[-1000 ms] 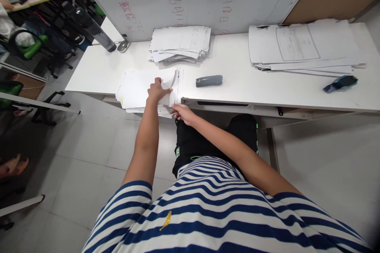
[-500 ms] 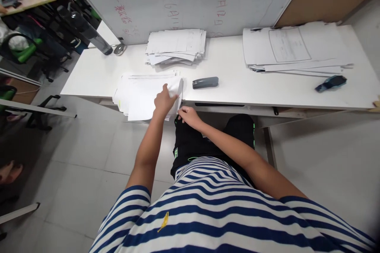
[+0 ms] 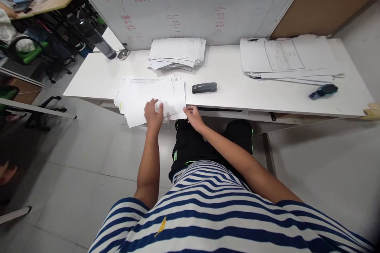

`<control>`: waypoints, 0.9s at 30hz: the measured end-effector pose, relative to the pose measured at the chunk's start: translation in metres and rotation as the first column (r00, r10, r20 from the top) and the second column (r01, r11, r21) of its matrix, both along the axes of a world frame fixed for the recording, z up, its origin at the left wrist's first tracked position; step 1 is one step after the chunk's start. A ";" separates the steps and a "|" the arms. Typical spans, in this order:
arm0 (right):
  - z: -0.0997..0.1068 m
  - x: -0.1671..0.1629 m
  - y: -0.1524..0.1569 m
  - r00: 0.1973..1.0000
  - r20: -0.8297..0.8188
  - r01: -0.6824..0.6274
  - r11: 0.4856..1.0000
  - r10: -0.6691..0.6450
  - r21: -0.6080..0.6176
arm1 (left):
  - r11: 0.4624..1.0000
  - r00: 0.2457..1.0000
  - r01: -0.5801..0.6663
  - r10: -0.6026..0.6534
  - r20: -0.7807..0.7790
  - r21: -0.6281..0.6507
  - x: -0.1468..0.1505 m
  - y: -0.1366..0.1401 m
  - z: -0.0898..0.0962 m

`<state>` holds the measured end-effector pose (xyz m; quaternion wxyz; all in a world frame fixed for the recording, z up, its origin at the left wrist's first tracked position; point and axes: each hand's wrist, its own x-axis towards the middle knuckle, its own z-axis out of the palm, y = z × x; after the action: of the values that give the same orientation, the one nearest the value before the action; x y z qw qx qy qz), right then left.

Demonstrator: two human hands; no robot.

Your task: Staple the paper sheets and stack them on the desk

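A loose stack of white paper sheets (image 3: 138,99) lies at the near edge of the white desk, its front overhanging a little. Over its left part is my left hand (image 3: 153,115), fingers apart; whether the fingertips touch the paper is hard to tell. My right hand (image 3: 193,117) pinches the near right corner of a sheet of paper (image 3: 177,102) that sticks out to the right of the stack. Just right of that sheet rests a dark grey stapler (image 3: 204,87).
Behind the sheets stands another paper pile (image 3: 178,51) against the whiteboard (image 3: 196,0). Large papers (image 3: 285,55) lie at right, with a dark blue tool (image 3: 323,91) before them. A bottle (image 3: 96,39) and a mouse (image 3: 122,54) are at the left end.
My left hand has moved left and nearer to me across the stack. My right hand has shifted slightly right, and a sheet's right side now lies flatter and further out.
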<state>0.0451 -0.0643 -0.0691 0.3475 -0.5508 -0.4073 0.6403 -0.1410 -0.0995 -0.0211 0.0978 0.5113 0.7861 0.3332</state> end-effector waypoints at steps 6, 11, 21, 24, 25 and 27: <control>-0.012 -0.009 0.003 0.996 -0.051 -0.070 0.997 0.071 0.023 | 0.873 0.872 -0.488 0.488 0.026 -0.008 -0.034 -0.044 -0.031; -0.019 -0.012 0.009 0.995 -0.037 -0.091 0.990 0.095 0.105 | 0.941 0.965 -0.240 0.206 -0.160 -0.239 -0.031 -0.039 -0.041; -0.010 0.000 0.014 0.979 -0.066 -0.185 0.975 0.194 0.120 | 0.955 0.916 0.145 -0.228 -0.331 -0.258 0.011 -0.017 -0.054; -0.013 0.002 0.017 0.976 -0.073 -0.189 0.969 0.203 0.159 | 0.944 0.896 0.193 -0.280 -0.345 -0.266 0.010 -0.011 -0.054; -0.013 0.002 0.018 0.975 -0.071 -0.195 0.966 0.210 0.171 | 0.942 0.893 0.204 -0.290 -0.344 -0.266 0.009 -0.010 -0.053; -0.013 0.002 0.020 0.973 -0.049 -0.214 0.962 0.225 0.167 | 0.938 0.895 0.227 -0.307 -0.323 -0.262 0.007 -0.007 -0.048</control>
<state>0.0467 -0.0440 -0.0818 0.3312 -0.4505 -0.5042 0.6581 -0.1344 -0.1068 -0.0694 0.0530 0.6531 0.7442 0.1297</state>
